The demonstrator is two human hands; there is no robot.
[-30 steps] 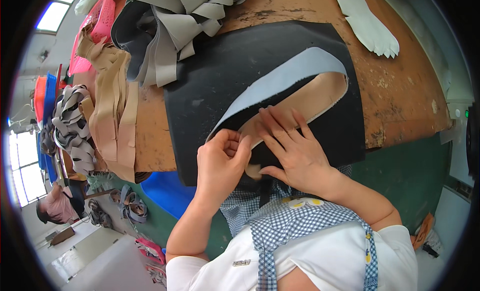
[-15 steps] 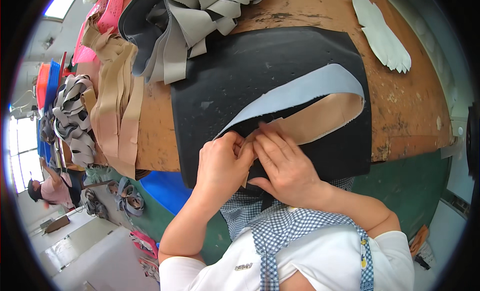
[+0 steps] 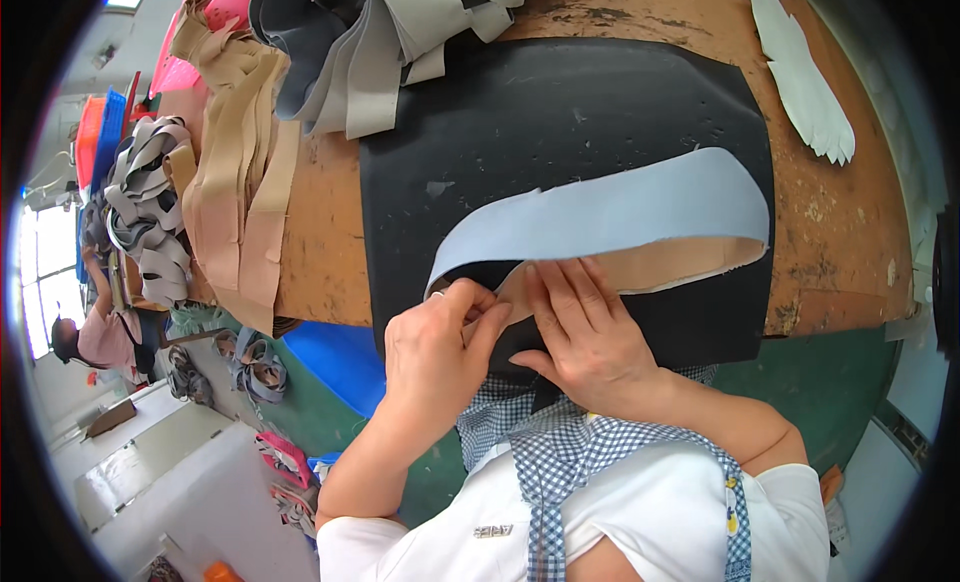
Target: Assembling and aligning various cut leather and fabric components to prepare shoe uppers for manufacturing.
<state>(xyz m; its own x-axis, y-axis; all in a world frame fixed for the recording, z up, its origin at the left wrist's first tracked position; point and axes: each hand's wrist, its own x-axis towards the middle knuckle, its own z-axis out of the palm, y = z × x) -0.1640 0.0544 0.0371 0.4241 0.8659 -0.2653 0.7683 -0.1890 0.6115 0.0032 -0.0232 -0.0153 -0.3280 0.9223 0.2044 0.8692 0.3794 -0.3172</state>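
Worn wooden tabletop (image 3: 840, 247) | left grip (image 3: 432, 350) pinches blue-and-tan looped band (image 3: 620, 212) | right grip (image 3: 598, 347) extended flat against it | black mat (image 3: 570, 102) beneath both

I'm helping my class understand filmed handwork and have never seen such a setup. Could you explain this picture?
There is no machine here: these are a person's own bare hands, seen from above by a wide fisheye camera worn on the head, so straight edges look bent. The left hand pinches the near part of a looping strip, pale blue outside and tan inside. The right hand lies with its fingers against the tan side. Beneath is a black mat on a worn brown table. Tan strips lie at the left, grey strips at the upper left, and a white jagged-ended piece at the upper right.
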